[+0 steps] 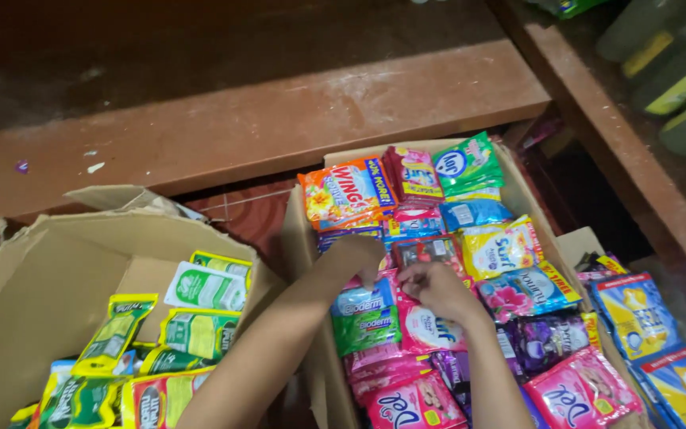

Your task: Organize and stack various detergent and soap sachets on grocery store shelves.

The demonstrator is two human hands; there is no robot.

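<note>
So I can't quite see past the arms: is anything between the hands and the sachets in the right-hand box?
Nothing visible. Both the left hand and right hand rest directly on the packed sachets in the open cardboard box, with no lid or flap over them.

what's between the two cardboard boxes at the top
In the head view, a strip of bare reddish tiled floor separates the left box from the right box.
</note>
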